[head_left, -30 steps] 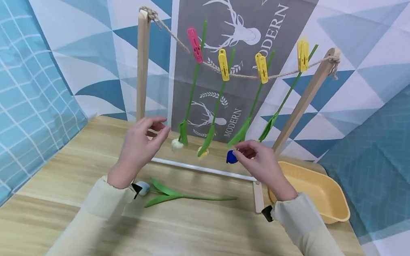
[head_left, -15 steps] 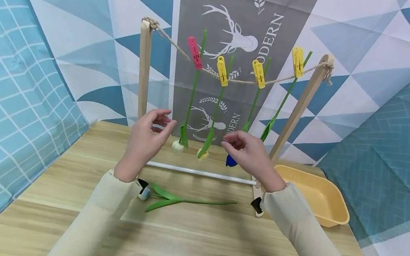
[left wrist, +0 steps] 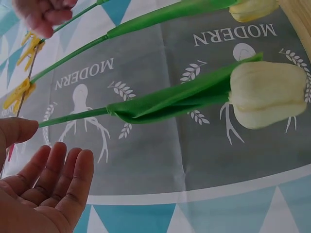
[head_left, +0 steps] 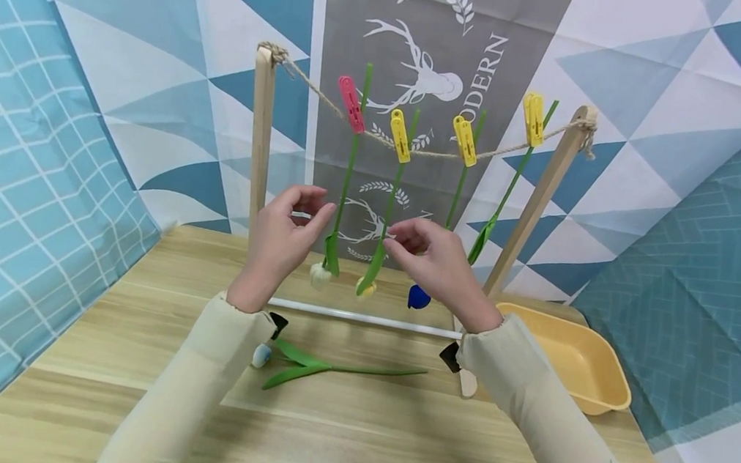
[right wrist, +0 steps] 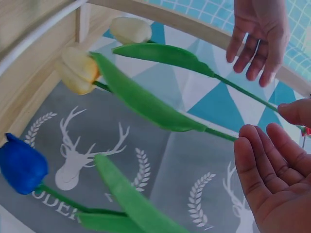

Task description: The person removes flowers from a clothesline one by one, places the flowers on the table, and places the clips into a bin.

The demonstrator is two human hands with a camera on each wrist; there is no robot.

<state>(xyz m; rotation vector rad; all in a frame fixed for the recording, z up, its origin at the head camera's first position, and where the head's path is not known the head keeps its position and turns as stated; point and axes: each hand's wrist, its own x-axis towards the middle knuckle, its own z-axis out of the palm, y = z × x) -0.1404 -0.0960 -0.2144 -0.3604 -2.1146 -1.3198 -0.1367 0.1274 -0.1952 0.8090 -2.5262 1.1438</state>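
Observation:
Several artificial tulips hang bloom-down from a rope. My left hand (head_left: pixel 286 242) has relaxed, spread fingers beside the stem of the white tulip (left wrist: pixel 265 94), its thumb tip near that stem in the left wrist view. My right hand (head_left: pixel 437 263) is also loosely spread, its fingertips right by the stem of the yellow-tinged tulip (right wrist: pixel 80 73). The blue tulip (head_left: pixel 419 297) hangs below my right hand, which covers part of its stem. A pink clothespin (head_left: pixel 351 105) and yellow clothespins (head_left: pixel 401 136) clip the stems. One more tulip (head_left: pixel 306 365) lies on the table under my hands.
The rope (head_left: pixel 433 154) runs between a left wooden post (head_left: pixel 261 134) and a right wooden post (head_left: pixel 538 202). A white rod (head_left: pixel 363 318) joins them low down. An orange-yellow basin (head_left: pixel 596 369) stands at the right on the wooden table (head_left: pixel 325 448).
My right hand has moved left, from the blue tulip to the yellow-tinged one's stem. My left hand has shifted up and right, closer to the white tulip. The rack sits slightly lower in view.

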